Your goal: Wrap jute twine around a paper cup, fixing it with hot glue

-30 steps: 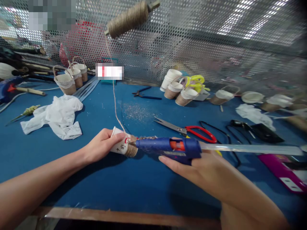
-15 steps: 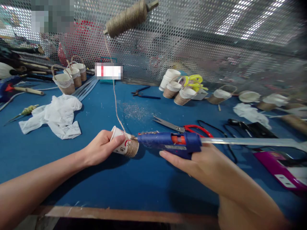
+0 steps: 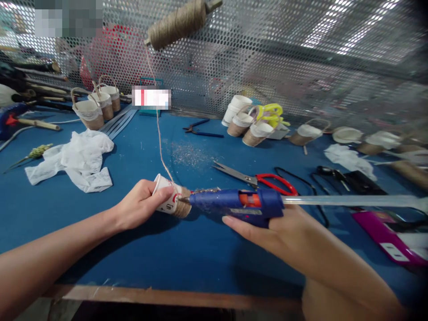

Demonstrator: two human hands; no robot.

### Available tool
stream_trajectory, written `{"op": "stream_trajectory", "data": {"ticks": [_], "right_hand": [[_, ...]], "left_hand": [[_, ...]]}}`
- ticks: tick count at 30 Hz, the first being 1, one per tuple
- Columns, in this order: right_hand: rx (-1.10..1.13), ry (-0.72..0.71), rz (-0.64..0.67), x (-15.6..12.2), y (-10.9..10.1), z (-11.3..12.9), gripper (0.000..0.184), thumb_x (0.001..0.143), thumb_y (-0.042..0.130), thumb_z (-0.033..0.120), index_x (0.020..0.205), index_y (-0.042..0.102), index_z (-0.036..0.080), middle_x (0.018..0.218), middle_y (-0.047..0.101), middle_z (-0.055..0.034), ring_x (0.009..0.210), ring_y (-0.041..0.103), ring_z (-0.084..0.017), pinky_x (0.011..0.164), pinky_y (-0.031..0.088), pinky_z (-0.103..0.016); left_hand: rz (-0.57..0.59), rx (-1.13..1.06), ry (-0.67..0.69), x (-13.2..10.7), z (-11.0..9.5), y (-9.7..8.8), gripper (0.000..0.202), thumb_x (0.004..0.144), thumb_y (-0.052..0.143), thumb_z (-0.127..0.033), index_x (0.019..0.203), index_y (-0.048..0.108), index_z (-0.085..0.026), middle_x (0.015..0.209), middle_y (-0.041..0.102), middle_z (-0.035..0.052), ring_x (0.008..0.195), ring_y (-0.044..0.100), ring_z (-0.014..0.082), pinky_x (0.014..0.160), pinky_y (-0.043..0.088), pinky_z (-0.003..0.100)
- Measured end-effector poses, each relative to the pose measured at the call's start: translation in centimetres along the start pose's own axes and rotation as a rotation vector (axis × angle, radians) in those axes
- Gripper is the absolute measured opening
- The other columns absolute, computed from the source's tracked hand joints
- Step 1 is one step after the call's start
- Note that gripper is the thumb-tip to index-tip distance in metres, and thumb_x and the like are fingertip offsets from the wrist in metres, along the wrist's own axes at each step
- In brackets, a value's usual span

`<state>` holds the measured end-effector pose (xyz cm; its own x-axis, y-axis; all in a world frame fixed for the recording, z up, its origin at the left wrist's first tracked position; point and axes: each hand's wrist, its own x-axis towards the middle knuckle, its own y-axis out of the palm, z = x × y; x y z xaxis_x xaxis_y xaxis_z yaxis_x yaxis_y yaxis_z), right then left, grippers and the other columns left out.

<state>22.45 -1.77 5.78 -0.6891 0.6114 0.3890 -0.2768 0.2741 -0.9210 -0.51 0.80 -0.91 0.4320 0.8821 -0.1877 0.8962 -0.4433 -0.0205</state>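
Note:
My left hand (image 3: 142, 203) is closed around a small white paper cup (image 3: 162, 183), tilted on its side with its base toward the right. Brown twine is wound round the lower part of the cup. From there a single strand of twine (image 3: 159, 142) runs up to a spool of twine (image 3: 177, 24) on a stick at the top. My right hand (image 3: 277, 232) grips a blue hot glue gun (image 3: 217, 203), a long clear glue stick (image 3: 327, 200) jutting from its back. The gun's nozzle is at the cup's side, by the edge of the wound twine.
Red-handled scissors (image 3: 274, 182) lie just beyond the glue gun, with pliers (image 3: 202, 129) farther back. White lace fabric (image 3: 72, 158) lies at left. Twine-wrapped cups (image 3: 88, 116) stand at back left and more cups (image 3: 256, 133) at back right. A magenta power strip (image 3: 384, 236) sits at right.
The glue gun has tilted slightly, its back end a little lower and farther right. The cup, still in my left hand, has shifted slightly left.

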Motion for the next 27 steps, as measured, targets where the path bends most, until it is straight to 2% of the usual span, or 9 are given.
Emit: {"op": "stream_trajectory", "data": {"ticks": [2,5,7,9,14,17,20,23,27], "right_hand": [[-0.051,-0.094,-0.025,0.1,0.0,-0.1,0.053,0.092,0.026,0.022,0.062,0.070,0.019,0.035,0.047,0.0024,0.032,0.047,-0.009,0.039,0.044,-0.017],[-0.171,-0.255,-0.048,0.2,-0.1,-0.3,0.058,0.091,0.019,0.012,0.065,0.071,0.018,0.026,0.033,0.0053,0.025,0.038,-0.009,0.033,0.039,-0.018],[-0.186,-0.265,-0.056,0.3,-0.1,-0.3,0.060,0.091,0.018,0.011,0.065,0.071,0.019,0.029,0.039,0.0041,0.027,0.043,-0.010,0.034,0.041,-0.019],[-0.152,-0.226,-0.054,0.4,-0.2,-0.1,0.058,0.091,0.020,0.013,0.063,0.070,0.019,0.033,0.045,0.0026,0.033,0.050,-0.011,0.038,0.045,-0.019],[0.040,-0.029,0.028,-0.1,0.0,0.3,0.046,0.089,0.032,0.023,0.061,0.068,0.021,0.039,0.049,0.0027,0.032,0.045,-0.010,0.035,0.042,-0.019],[0.071,0.079,0.060,-0.7,0.4,-0.1,0.037,0.087,0.039,0.028,0.067,0.068,0.021,0.054,0.060,-0.0007,0.045,0.055,-0.014,0.045,0.047,-0.023],[0.051,0.013,0.050,-1.0,0.5,-0.7,0.038,0.089,0.035,0.028,0.072,0.069,0.022,0.053,0.060,-0.0008,0.047,0.055,-0.014,0.048,0.047,-0.025],[0.070,-0.081,0.028,-0.7,0.4,-1.0,0.039,0.090,0.032,0.025,0.074,0.068,0.022,0.043,0.051,0.0025,0.035,0.044,-0.011,0.040,0.040,-0.023],[0.189,0.160,0.048,-0.1,0.5,-0.7,0.028,0.084,0.045,0.031,0.064,0.060,0.019,0.052,0.056,0.0011,0.045,0.051,-0.012,0.043,0.043,-0.023]], "left_hand": [[0.007,0.022,0.015,-0.1,0.0,0.0,0.039,0.081,0.045,-0.039,0.079,0.068,-0.008,0.077,0.070,0.0065,0.067,0.060,0.0150,0.065,0.045,0.022],[0.012,0.059,0.038,-0.1,0.1,0.0,0.039,0.082,0.044,-0.039,0.076,0.067,-0.009,0.075,0.069,0.0059,0.066,0.059,0.0142,0.063,0.044,0.021],[0.014,0.064,0.041,-0.1,0.2,0.0,0.039,0.082,0.044,-0.039,0.077,0.068,-0.009,0.076,0.069,0.0063,0.067,0.059,0.0145,0.063,0.045,0.022],[0.019,0.060,0.041,-0.2,0.1,0.0,0.038,0.083,0.044,-0.039,0.081,0.068,-0.009,0.080,0.070,0.0075,0.071,0.061,0.0159,0.066,0.046,0.023],[0.022,0.019,0.022,-0.2,0.0,0.1,0.040,0.082,0.044,-0.040,0.089,0.068,-0.009,0.088,0.070,0.0096,0.078,0.063,0.0189,0.072,0.047,0.026],[0.011,0.012,0.038,-0.2,0.1,0.1,0.038,0.082,0.045,-0.040,0.084,0.069,-0.010,0.083,0.071,0.0082,0.073,0.063,0.0174,0.068,0.047,0.024],[0.018,0.064,0.068,-0.3,0.2,0.0,0.039,0.083,0.044,-0.040,0.083,0.068,-0.010,0.081,0.070,0.0075,0.071,0.061,0.0168,0.067,0.047,0.024],[0.026,0.159,0.110,-0.4,0.2,-0.1,0.042,0.084,0.040,-0.041,0.078,0.067,-0.009,0.078,0.068,0.0074,0.070,0.059,0.0168,0.066,0.046,0.024],[0.026,0.248,0.165,-0.5,0.1,-0.1,0.043,0.085,0.038,-0.040,0.077,0.066,-0.008,0.075,0.065,0.0074,0.069,0.057,0.0172,0.065,0.046,0.025]]}}
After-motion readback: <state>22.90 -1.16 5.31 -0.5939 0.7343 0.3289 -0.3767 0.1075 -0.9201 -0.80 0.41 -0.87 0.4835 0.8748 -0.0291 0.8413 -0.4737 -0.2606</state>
